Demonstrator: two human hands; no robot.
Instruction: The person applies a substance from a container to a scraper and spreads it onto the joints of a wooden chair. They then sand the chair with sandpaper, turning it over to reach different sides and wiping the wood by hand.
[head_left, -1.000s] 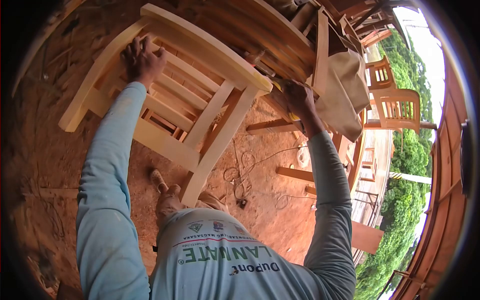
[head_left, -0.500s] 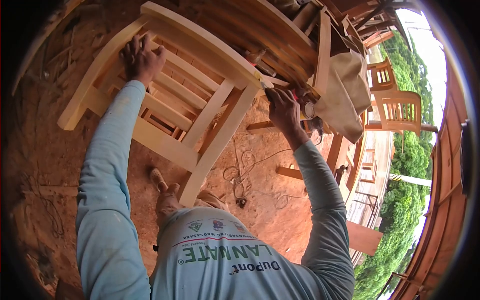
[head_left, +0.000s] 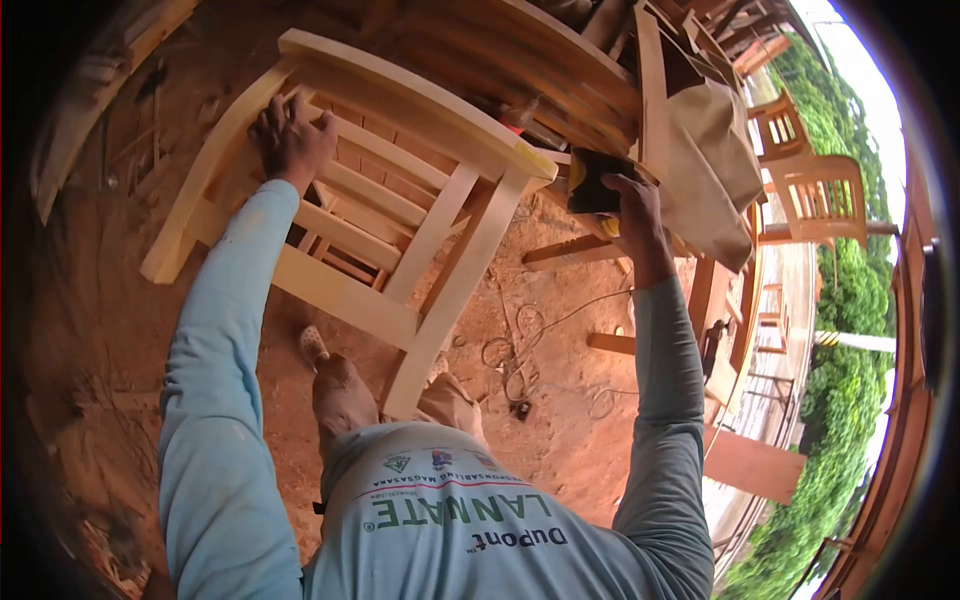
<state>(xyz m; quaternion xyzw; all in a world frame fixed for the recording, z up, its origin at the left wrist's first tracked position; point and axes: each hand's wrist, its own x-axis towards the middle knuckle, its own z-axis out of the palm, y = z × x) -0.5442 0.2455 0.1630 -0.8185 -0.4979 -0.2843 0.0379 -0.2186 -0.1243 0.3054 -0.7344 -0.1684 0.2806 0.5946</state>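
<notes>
Dark block (head_left: 598, 180), yellow along one edge: held in the right hand (head_left: 637, 215), fingers clamped over its top and far side. The block sits above and just left of that hand. It is just beside the front corner of the pale wooden chair (head_left: 420, 100); contact with the corner cannot be told.

Chair: unfinished and tilted, its lower leg end near the person's feet on the red earth floor (head_left: 110, 300).

Left hand (head_left: 292, 140): palm down on a side rail near the slats, fingers spread apart, arm extended.

Beige cloth (head_left: 712, 165) hangs right of the block. Cables (head_left: 520, 345) lie on the floor.
</notes>
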